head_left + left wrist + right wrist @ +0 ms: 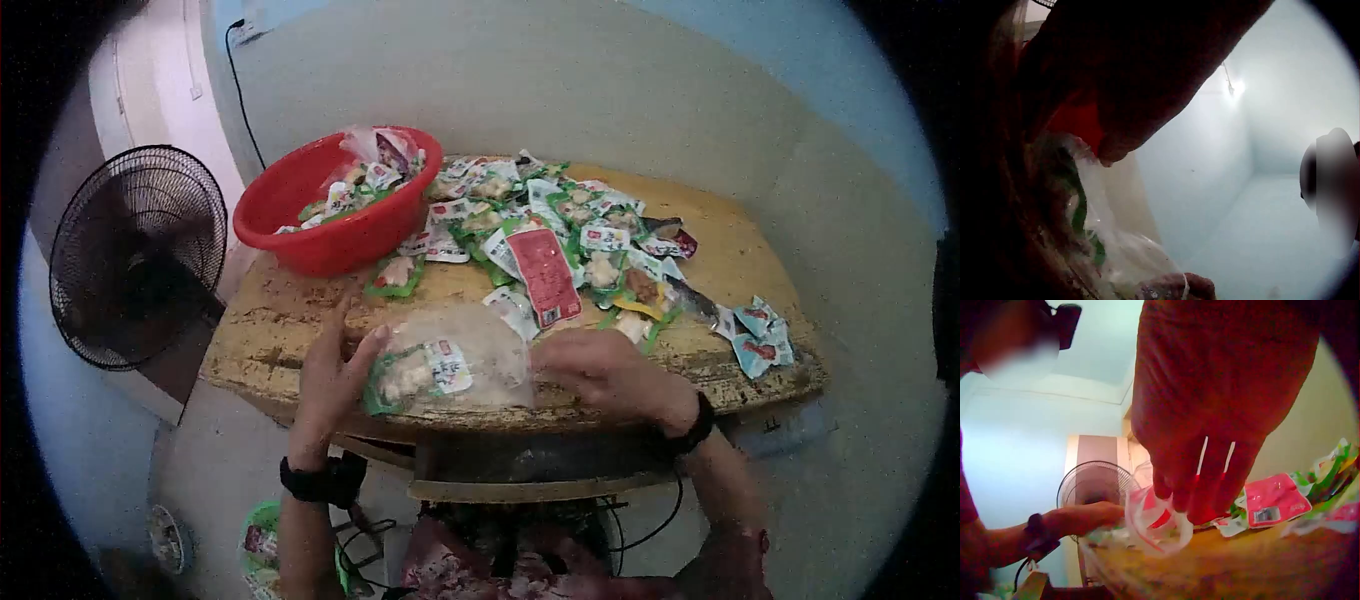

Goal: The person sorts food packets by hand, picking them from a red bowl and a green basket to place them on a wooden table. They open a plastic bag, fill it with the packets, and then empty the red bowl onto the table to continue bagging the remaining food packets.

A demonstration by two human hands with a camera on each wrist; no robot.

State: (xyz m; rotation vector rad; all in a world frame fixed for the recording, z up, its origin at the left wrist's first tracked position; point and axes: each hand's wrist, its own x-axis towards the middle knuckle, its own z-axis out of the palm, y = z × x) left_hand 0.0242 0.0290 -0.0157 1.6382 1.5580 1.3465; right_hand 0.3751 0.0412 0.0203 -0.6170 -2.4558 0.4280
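Observation:
A clear plastic bag (490,345) lies along the front of the table, with a small green-edged food packet (405,378) inside its left end. Beside that end is my left hand (330,375), its fingers extended and the thumb apart, right at the plastic. At the bag's other end, my right hand (610,375) pinches the rim of the mouth. From the right wrist, the bag's round mouth (1160,534) shows gaping under the right fingers (1210,487). The left wrist view is dark, with the bag (1129,250) stretching below the left thumb (1113,153).
Many food packets (500,185) are heaped behind the bag, a red packet (545,275) among them. A red basin (335,225) with more packets stands at the back left. Blue packets (762,338) lie at the right edge. A black fan (140,255) stands left of the table.

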